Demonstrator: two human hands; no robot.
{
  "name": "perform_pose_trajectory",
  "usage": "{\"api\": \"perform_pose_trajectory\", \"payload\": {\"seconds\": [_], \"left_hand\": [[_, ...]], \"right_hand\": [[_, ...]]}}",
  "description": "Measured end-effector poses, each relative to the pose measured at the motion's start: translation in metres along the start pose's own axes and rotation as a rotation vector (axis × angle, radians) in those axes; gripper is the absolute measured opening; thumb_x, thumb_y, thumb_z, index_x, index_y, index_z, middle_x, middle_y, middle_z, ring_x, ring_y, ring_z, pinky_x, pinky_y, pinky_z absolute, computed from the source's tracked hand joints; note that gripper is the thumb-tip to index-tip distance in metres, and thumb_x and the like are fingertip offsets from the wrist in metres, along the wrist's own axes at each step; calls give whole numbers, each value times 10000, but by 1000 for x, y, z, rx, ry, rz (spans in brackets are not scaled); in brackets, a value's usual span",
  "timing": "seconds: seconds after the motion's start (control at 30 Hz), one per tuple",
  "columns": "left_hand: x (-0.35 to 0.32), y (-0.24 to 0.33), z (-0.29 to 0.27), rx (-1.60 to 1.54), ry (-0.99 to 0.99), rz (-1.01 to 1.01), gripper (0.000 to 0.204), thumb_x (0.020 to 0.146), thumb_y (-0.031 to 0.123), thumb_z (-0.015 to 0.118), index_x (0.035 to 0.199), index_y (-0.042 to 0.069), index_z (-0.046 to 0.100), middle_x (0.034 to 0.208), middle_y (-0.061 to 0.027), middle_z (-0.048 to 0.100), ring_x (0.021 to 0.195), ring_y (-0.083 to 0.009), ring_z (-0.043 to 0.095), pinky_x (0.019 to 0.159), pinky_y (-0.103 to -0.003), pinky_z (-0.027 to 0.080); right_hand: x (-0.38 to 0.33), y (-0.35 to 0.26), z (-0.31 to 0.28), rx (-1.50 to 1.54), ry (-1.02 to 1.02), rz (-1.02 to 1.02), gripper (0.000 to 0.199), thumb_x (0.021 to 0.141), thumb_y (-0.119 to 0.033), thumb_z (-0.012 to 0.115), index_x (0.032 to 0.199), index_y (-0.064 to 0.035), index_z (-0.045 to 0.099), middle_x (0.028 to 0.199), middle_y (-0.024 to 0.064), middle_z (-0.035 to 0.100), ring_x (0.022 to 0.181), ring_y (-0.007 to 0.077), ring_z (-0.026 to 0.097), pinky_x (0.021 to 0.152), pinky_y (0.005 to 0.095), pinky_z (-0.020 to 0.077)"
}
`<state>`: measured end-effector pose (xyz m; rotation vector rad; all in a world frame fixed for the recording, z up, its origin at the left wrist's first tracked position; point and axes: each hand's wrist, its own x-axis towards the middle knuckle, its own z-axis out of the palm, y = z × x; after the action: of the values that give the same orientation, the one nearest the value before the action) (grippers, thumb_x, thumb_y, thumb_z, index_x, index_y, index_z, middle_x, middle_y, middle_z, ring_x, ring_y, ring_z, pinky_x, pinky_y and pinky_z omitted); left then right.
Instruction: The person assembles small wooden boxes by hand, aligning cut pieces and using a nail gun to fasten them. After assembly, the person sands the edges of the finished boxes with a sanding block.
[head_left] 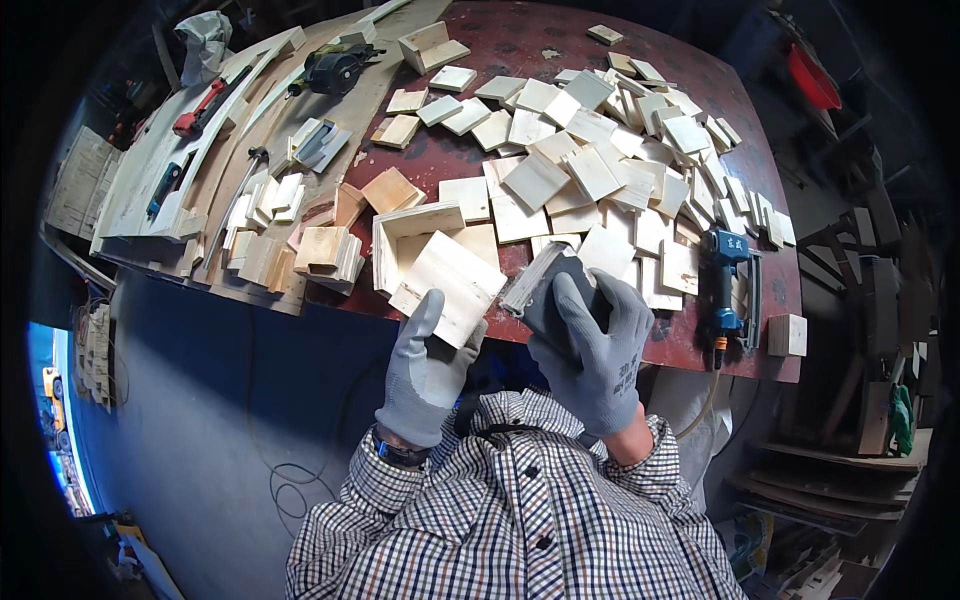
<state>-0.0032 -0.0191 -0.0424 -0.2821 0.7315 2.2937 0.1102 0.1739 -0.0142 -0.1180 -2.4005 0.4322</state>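
My left hand (425,375) pinches a pale wooden square (450,290), thumb on its face, the fingers partly hidden beneath. My right hand (600,345) curls round a dark grey block (560,300), thumb and fingers gripping it. The square's right corner and the block's end nearly meet; I can't tell whether they touch. Both hands are at the front edge of the red table (690,55), with my body close behind, so the room to move is tight. Just beyond the square stands a wooden frame (385,250), and a heap of wooden pieces (600,130) crowds the middle. A bare strip of red runs between my right hand and the blue air tool (725,285); a small block (787,335) sits by the right corner. Leftward, boards (130,190) carry a hammer (258,153). Below lies the grey floor (190,400), with a coiled hose (295,485); shelves (830,480) stand right.
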Motion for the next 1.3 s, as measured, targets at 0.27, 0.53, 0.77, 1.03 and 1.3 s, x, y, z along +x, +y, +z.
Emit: {"api": "perform_pose_trajectory", "payload": {"seconds": [0.27,0.53,0.77,1.03,1.3], "left_hand": [[-4,3,24,36,-95,26,652,1109,476,541,1603,76,394,1569,-147,520,1451,-315,523,1253,-481,424],[-3,-6,0,350,-102,229,637,1129,483,479,1613,82,374,1608,-175,470,1462,-313,509,1229,-508,446],[2,-2,1,-218,-326,-53,483,1172,248,422,1617,65,384,1599,-148,490,1439,-222,533,1248,-421,431],[3,-7,-11,550,-140,423,526,1168,377,443,1548,13,431,1538,-188,534,1400,-303,563,1203,-459,491],[-2,3,14,-249,-31,231,578,1099,426,595,1526,53,482,1502,-134,582,1425,-262,540,1261,-499,409]], "right_hand": [[6,-6,18,63,-53,-117,661,842,-349,827,1468,-242,641,1399,198,545,1274,373,514,1107,552,370],[15,-16,2,229,117,-98,781,750,-321,896,1440,-69,631,1393,239,541,1259,444,532,1089,568,407],[4,-9,19,142,24,-142,628,814,-339,843,1418,-272,680,1413,189,553,1275,379,532,1097,562,399],[18,-21,7,184,149,-74,733,716,-293,894,1409,-188,681,1406,212,555,1260,401,533,1086,557,402],[-16,2,30,-53,-59,-86,676,777,-251,874,1422,-205,673,1397,216,564,1259,402,539,1091,540,393]]}}
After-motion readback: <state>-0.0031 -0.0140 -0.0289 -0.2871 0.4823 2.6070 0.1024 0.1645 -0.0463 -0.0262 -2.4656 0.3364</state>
